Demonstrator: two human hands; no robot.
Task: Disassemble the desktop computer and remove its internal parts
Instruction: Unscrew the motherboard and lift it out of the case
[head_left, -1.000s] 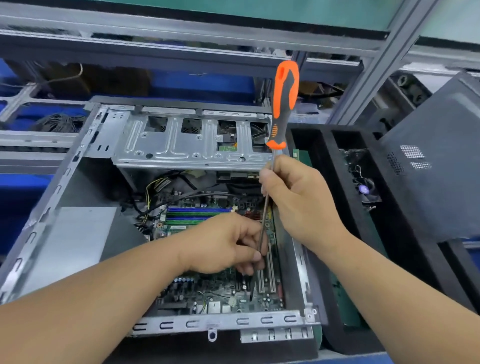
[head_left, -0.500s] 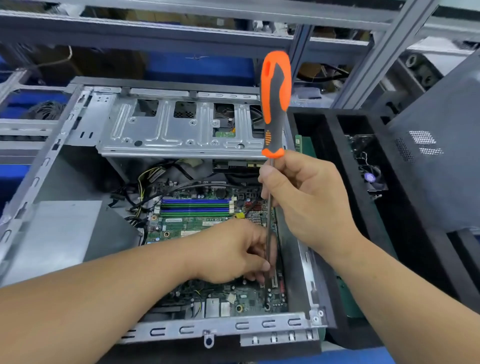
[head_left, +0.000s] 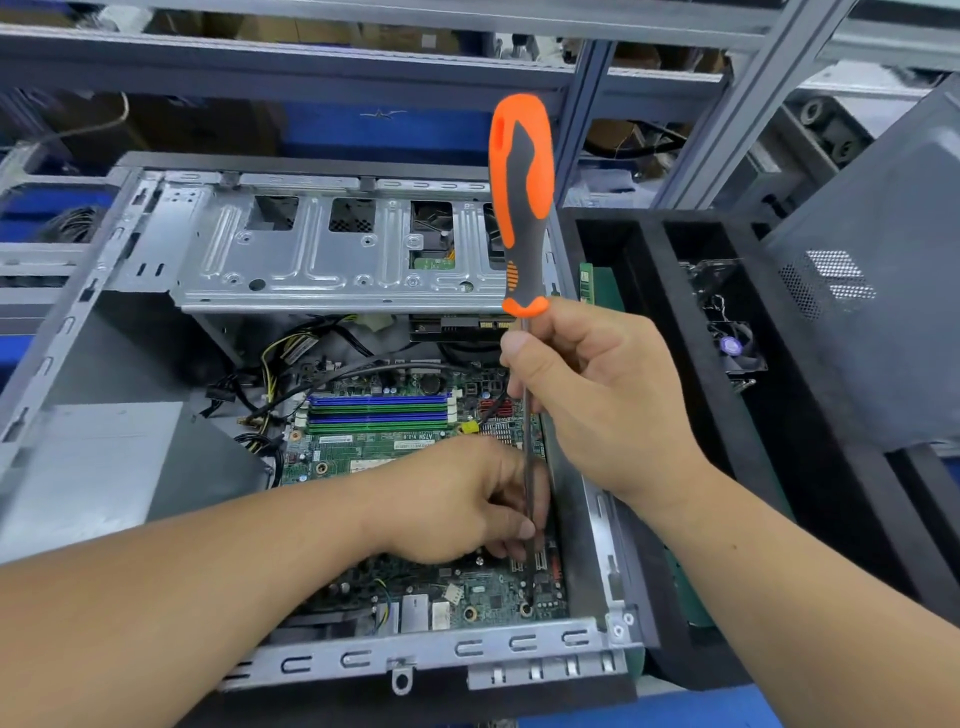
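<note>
- Computer case (head_left: 156, 260) lies open on its side across the centre and left of the frame, its green motherboard (head_left: 374, 457) exposed in the middle.
- Right hand (head_left: 597, 400) pinches the metal shaft of the screwdriver (head_left: 521, 208) just under its orange handle; a second ago the tool leaned, now it stands nearly upright.
- Its tip has slid down-frame to a screw hole (head_left: 526, 608) at the board's lower right corner, so this looks like the next mounting screw to come out.
- Left hand (head_left: 467, 509) has its fingers curled around the lower shaft, steadying it as before.
- Room is tight: the case's right wall stands just beside the shaft, and the slotted rim (head_left: 415, 654) runs just below the tip.
- Above, the drive cage (head_left: 322, 260) leaves the handle free.
</note>
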